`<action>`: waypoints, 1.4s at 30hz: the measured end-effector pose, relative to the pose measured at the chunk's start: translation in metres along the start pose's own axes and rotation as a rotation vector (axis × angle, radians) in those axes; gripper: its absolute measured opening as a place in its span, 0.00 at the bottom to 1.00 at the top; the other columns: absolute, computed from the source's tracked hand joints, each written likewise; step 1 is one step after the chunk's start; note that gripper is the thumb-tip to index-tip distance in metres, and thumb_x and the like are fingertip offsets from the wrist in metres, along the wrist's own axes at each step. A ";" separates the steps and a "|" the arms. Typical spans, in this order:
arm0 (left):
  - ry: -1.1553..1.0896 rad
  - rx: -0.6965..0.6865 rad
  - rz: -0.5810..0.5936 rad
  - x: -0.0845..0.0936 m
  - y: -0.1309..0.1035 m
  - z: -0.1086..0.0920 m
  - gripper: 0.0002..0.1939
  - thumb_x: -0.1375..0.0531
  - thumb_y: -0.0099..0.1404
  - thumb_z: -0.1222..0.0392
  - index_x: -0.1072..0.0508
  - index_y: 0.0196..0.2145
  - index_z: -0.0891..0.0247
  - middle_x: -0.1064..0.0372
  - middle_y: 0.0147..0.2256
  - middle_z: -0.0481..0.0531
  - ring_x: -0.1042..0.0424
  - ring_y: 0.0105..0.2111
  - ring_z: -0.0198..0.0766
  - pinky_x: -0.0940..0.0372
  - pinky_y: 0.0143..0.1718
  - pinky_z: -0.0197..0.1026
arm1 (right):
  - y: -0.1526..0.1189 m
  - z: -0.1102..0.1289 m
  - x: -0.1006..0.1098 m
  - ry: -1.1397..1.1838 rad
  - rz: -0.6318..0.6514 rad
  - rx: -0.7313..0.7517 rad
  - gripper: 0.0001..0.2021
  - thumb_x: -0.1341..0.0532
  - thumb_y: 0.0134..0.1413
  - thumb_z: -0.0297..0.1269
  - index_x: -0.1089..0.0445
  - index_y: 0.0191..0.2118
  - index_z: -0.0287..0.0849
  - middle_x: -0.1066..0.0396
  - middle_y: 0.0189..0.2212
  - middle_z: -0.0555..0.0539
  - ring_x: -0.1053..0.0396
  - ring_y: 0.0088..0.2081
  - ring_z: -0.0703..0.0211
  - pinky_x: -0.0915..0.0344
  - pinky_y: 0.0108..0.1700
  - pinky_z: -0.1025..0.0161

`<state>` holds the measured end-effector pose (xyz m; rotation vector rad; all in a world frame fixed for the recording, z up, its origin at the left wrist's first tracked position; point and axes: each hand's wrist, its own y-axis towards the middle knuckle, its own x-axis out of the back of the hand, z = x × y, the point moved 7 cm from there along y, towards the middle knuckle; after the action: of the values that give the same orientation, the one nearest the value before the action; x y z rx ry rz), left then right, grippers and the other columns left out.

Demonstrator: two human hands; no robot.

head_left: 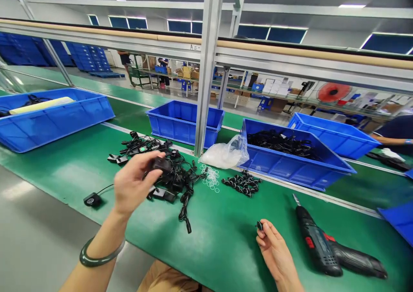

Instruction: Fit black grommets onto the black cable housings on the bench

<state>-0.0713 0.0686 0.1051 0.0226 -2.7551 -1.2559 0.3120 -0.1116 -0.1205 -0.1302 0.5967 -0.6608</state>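
My left hand (134, 184), with a bangle on its wrist, pinches a small black box-shaped part (162, 164) above a heap of black cabled parts (176, 178). Between the fingertips of my right hand (274, 247) is a small black round part (259, 225) with a pale ring around it. Similar small black parts (243, 183) lie in a cluster farther back. Beside them are several thin clear rings (211, 178), scattered on the green table (219, 232). A black round-faced device (93, 200) with a cable rests left of my left hand.
A cordless screwdriver (318, 240) lies at the right. Behind the parts stand a blue bin (174, 126), a bin of black cables (290, 171) and a bag of white material (224, 154). A metal post (208, 77) rises at the middle. Another person's arm (390, 140) shows at far right.
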 end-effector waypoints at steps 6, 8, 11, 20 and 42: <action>-0.818 0.354 -0.248 -0.027 0.017 -0.002 0.19 0.42 0.70 0.44 0.26 0.52 0.57 0.27 0.37 0.47 0.25 0.37 0.34 0.26 0.47 0.38 | -0.013 0.006 -0.004 -0.006 0.021 0.020 0.15 0.23 0.42 0.46 0.22 0.34 0.45 0.35 0.29 0.51 0.38 0.28 0.66 0.38 0.24 0.71; -0.931 0.626 -0.091 -0.056 -0.001 0.004 0.23 0.43 0.68 0.41 0.25 0.49 0.62 0.32 0.31 0.49 0.28 0.29 0.32 0.25 0.40 0.37 | -0.019 0.010 -0.008 0.004 0.037 0.021 0.15 0.24 0.43 0.46 0.23 0.34 0.45 0.35 0.30 0.51 0.39 0.28 0.66 0.38 0.24 0.71; -1.062 1.049 0.176 -0.105 -0.058 0.009 0.26 0.38 0.63 0.38 0.24 0.47 0.64 0.35 0.29 0.49 0.36 0.21 0.28 0.27 0.30 0.36 | -0.029 0.017 -0.018 0.062 0.090 0.011 0.14 0.24 0.44 0.44 0.24 0.34 0.45 0.35 0.29 0.52 0.39 0.28 0.67 0.38 0.25 0.71; -1.065 1.427 0.719 -0.192 -0.193 -0.012 0.26 0.33 0.61 0.44 0.22 0.43 0.73 0.29 0.34 0.57 0.35 0.22 0.28 0.40 0.21 0.32 | -0.065 0.042 -0.054 -0.311 0.267 0.207 0.10 0.31 0.56 0.45 0.26 0.37 0.46 0.30 0.28 0.51 0.33 0.27 0.64 0.35 0.31 0.67; -0.699 1.288 0.741 -0.182 -0.214 -0.018 0.28 0.45 0.64 0.31 0.36 0.30 0.62 0.45 0.18 0.39 0.46 0.12 0.24 0.55 0.12 0.26 | -0.143 0.065 -0.126 -1.120 0.638 1.016 0.09 0.42 0.64 0.23 0.33 0.46 0.40 0.26 0.34 0.46 0.29 0.32 0.59 0.32 0.35 0.63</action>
<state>0.1039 -0.0744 -0.0623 -1.3256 -2.9700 0.8663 0.1923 -0.1514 0.0363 0.5997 -0.7917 -0.1268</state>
